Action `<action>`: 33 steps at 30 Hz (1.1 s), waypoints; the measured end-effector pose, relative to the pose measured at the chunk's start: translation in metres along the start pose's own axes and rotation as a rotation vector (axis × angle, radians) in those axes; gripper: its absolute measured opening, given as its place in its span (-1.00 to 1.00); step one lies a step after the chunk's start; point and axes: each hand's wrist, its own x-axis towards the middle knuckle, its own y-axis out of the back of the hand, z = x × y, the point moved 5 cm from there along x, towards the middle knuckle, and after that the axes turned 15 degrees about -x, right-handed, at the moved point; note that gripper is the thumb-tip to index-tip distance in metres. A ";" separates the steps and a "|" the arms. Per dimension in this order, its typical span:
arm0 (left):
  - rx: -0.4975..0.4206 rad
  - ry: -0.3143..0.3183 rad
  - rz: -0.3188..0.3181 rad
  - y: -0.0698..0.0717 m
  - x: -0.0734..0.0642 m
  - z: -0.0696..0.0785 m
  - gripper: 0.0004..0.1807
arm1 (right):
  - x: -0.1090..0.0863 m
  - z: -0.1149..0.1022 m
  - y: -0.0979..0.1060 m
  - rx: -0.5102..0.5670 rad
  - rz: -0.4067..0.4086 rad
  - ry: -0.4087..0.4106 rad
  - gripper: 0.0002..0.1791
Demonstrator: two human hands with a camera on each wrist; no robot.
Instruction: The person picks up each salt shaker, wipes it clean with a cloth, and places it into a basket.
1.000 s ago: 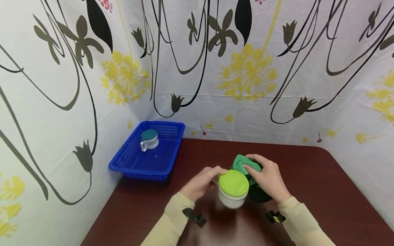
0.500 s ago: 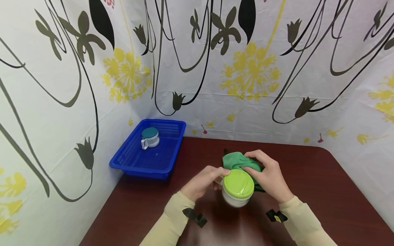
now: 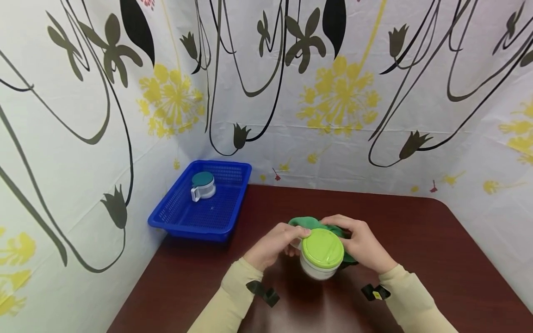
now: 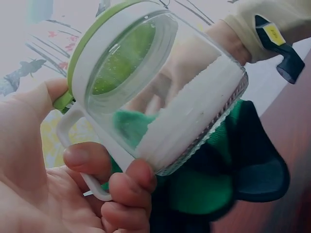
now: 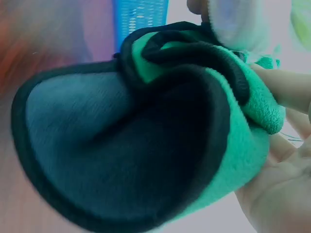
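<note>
My left hand [image 3: 270, 246] grips the white handle of a glass seasoning jar [image 4: 199, 114] and keeps it raised and tilted. Its thumb lies at the edge of the lime-green lid [image 3: 322, 248]. White grains slope inside the jar, as the left wrist view shows. A green cloth with dark edging [image 5: 238, 165] is bunched in my right hand [image 3: 366, 244], on the far right side of the jar. The head view hides some of the right fingers behind the jar. In the right wrist view the cloth's dark grey underside hangs in a loose fold.
A blue plastic basket [image 3: 189, 232] stands at the table's back left. Inside it sits a second jar with a teal lid [image 3: 203, 179]. The dark red table [image 3: 399, 222] meets a flower-patterned curtain [image 3: 266, 115] at the back and left.
My right hand has drawn the green cloth leftward behind the jar, and more of the cloth is now hidden. The jar has shifted slightly right in the left hand's grip.
</note>
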 end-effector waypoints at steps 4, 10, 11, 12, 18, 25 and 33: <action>-0.034 0.011 -0.008 0.001 -0.001 -0.001 -0.63 | -0.004 0.006 -0.008 -0.026 -0.016 -0.003 -0.59; -0.048 0.010 -0.031 -0.001 0.000 -0.002 -0.64 | -0.004 0.013 -0.009 0.063 -0.053 -0.070 -0.61; -0.044 0.009 -0.032 -0.002 0.000 -0.002 -0.64 | -0.004 0.014 -0.008 0.085 -0.058 -0.083 -0.61; -0.039 0.008 -0.033 -0.002 0.000 -0.002 -0.64 | -0.003 0.014 -0.007 0.103 -0.063 -0.092 -0.61; -0.002 0.011 -0.010 -0.001 0.001 -0.004 -0.58 | 0.000 0.012 0.003 0.186 -0.047 -0.094 -0.62; -0.058 -0.014 0.104 0.011 0.001 0.001 -0.61 | -0.004 0.013 0.020 0.216 0.018 -0.119 -0.58; -0.089 -0.090 0.262 0.024 0.001 0.008 -0.57 | -0.011 0.015 0.031 0.170 0.081 -0.166 -0.55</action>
